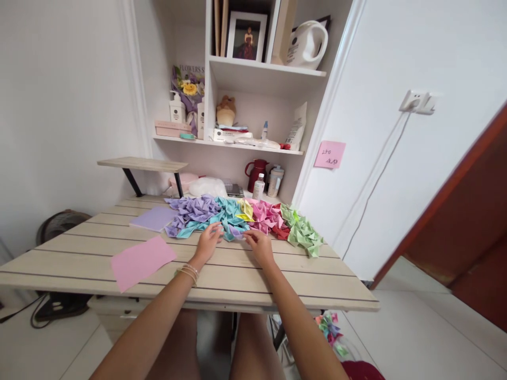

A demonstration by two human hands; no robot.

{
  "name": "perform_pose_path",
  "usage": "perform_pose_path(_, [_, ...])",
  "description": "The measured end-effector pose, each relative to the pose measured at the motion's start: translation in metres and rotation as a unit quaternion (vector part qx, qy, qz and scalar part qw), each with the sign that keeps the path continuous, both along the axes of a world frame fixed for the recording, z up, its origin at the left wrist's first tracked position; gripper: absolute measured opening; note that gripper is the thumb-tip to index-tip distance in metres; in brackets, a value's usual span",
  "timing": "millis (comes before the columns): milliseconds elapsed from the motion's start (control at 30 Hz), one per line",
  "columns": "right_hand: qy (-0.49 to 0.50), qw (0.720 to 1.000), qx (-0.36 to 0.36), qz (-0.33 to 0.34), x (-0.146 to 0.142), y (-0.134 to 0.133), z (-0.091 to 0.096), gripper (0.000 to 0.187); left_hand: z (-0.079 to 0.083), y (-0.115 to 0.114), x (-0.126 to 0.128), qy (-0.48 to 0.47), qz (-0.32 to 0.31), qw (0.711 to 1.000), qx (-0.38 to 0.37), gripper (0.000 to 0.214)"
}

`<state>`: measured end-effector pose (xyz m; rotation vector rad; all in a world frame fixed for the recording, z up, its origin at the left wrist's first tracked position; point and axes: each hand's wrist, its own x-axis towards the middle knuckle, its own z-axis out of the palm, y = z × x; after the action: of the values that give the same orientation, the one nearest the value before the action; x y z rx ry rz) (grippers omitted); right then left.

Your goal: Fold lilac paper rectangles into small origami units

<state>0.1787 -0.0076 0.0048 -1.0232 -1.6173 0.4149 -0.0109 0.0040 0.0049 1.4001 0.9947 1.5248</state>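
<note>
Folded papers [229,209] lie heaped in a row across the middle of the frame, purple at its left end, then teal, yellow, pink and red, with light green at its right end, on a table [237,272]; the left hand [208,244], at the centre, has its fingers loosely curled and apart beside the teal ones; the right hand [259,246], just right of centre, has its fingertips at a small purple piece [236,232], though whether they pinch it I cannot tell. A flat pink sheet [142,261] lies lower left, below some flat purple paper [153,217].
</note>
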Motion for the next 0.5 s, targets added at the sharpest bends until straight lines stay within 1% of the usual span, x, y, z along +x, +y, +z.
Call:
perform_pose_path(67, [0.001,1.0,0.002,-0.008,-0.001,-0.001,0.001,0.019,-0.002,0.002,0.0,0.031,0.029,0.999,0.015,0.033])
perform_pose_path(133, [-0.004,1.0,0.002,-0.014,-0.005,0.0,0.003,0.02,-0.004,0.002,0.0,0.085,0.045,0.995,0.039,0.026])
perform_pose_path(233, [-0.027,0.999,0.005,-0.02,-0.017,0.006,0.015,0.02,-0.005,0.003,0.0,0.151,0.061,0.984,0.076,0.016])
perform_pose_path(300, [-0.049,0.998,0.003,-0.043,-0.03,0.015,0.029,0.021,-0.006,0.002,0.0,0.164,0.066,0.98,0.089,0.012])
perform_pose_path(400, [-0.07,0.991,-0.023,-0.109,-0.052,0.034,0.056,0.025,-0.007,0.002,0.001,0.176,0.066,0.977,0.105,0.012])
perform_pose_path(467, [-0.107,0.988,-0.037,-0.107,-0.066,0.045,0.072,0.029,-0.008,0.002,0.002,0.181,0.065,0.975,0.108,0.012])
perform_pose_path(500, [-0.131,0.985,-0.033,-0.106,-0.074,0.048,0.079,0.034,-0.009,0.002,0.002,0.182,0.065,0.976,0.104,0.012])
